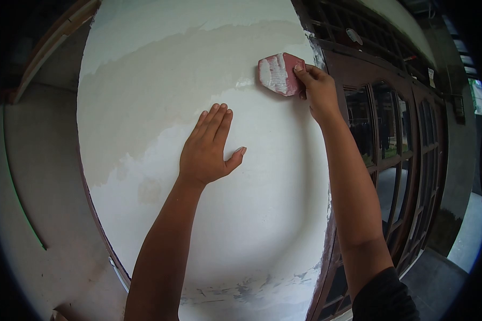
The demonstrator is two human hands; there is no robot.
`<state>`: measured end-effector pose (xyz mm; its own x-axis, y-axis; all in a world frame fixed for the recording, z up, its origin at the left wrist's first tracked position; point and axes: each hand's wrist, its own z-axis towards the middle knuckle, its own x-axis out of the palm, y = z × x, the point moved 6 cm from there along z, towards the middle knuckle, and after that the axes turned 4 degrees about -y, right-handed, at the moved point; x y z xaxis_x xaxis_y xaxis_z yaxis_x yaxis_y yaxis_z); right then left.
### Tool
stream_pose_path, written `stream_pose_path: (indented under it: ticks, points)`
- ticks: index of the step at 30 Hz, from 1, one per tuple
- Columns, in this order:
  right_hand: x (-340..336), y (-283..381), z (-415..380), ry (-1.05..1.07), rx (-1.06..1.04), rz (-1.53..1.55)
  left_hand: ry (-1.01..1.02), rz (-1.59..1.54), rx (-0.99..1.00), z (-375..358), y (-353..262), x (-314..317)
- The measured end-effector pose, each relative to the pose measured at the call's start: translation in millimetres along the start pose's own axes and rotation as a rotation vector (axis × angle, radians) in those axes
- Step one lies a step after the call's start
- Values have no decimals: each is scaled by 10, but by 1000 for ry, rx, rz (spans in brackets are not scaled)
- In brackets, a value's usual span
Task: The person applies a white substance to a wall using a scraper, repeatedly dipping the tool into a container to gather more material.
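Note:
My right hand (pixel 317 89) grips a red putty scraper (pixel 293 80) by its right edge, the thumb over its face. White putty is smeared across the scraper's left half, and the blade is held up at the wall's upper right part. Flat against the wall (pixel 251 214), my left hand (pixel 208 145) rests with its fingers stretched up and the thumb out to the right. The wall shows a damp greyish patch (pixel 123 107) across its upper left and whiter coating below and to the right.
Right of the wall stands a dark wooden door (pixel 377 160) with glass panes. Beside the left edge is a grey wall (pixel 37 176) with a green line (pixel 19 192) running down it. A wooden frame piece (pixel 53 43) juts in at the upper left.

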<state>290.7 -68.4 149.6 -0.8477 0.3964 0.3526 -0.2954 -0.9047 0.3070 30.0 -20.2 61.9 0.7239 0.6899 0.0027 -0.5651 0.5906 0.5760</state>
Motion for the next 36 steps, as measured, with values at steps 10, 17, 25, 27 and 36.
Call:
stream_pose_path:
  ticks: [10,17,25,27,36]
  points:
    - [-185,-77,123,-116,-87,-338,21,9,-15,14,3,-7]
    - [-378,-174,118,-93,33,-109,42,48,-22,15,2,-11]
    - [-257,-84,-78,-12,19,80,97,109,-31,-24,-89,27]
    - [-169,-80,-269,25,37,96,87,52,-106,-178,-155,-14]
    - [297,-218,-1783,235,517,405,36,-133,-471,-1367,-649,-630]
